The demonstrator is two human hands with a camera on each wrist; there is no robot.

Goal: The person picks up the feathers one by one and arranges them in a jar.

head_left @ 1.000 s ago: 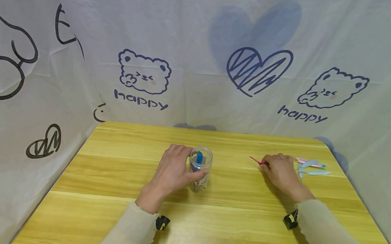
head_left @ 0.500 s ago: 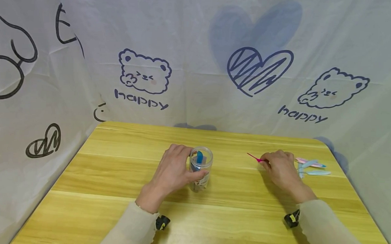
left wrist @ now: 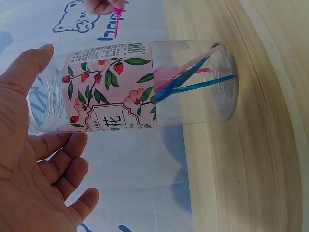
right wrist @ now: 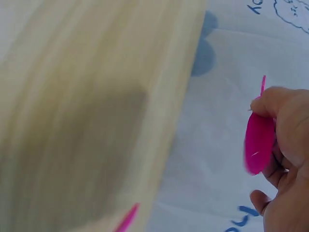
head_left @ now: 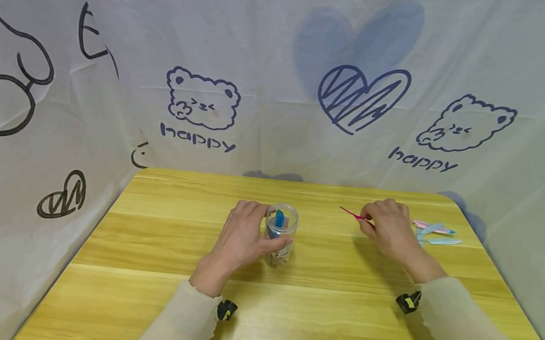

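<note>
A clear jar [head_left: 286, 248] with a pink floral label [left wrist: 108, 92] stands upright on the table. My left hand [head_left: 240, 234] grips it near its open mouth, thumb on one side and fingers on the other. Inside lean several slim pieces, among them blue feathers [head_left: 279, 219], their thin stems [left wrist: 205, 84] reaching toward the bottom. To the right, my right hand [head_left: 387, 231] pinches a bright pink feather [right wrist: 259, 140] between thumb and fingers, raised over the table. Its thin stem [head_left: 347, 211] points left toward the jar. In the left wrist view the three lower fingers stay clear of the jar.
Pale blue feathers [head_left: 446, 241] and a pink one with a blue tip [head_left: 432, 227] lie on the wooden table [head_left: 182, 307] right of my right hand. Another pink tip [right wrist: 127, 218] shows in the right wrist view. White printed cloth [head_left: 267, 65] hangs behind and at the left.
My right hand has lifted slightly and carried the pink feather a little left and up, away from the feathers on the table. My left hand and the jar stay put.
</note>
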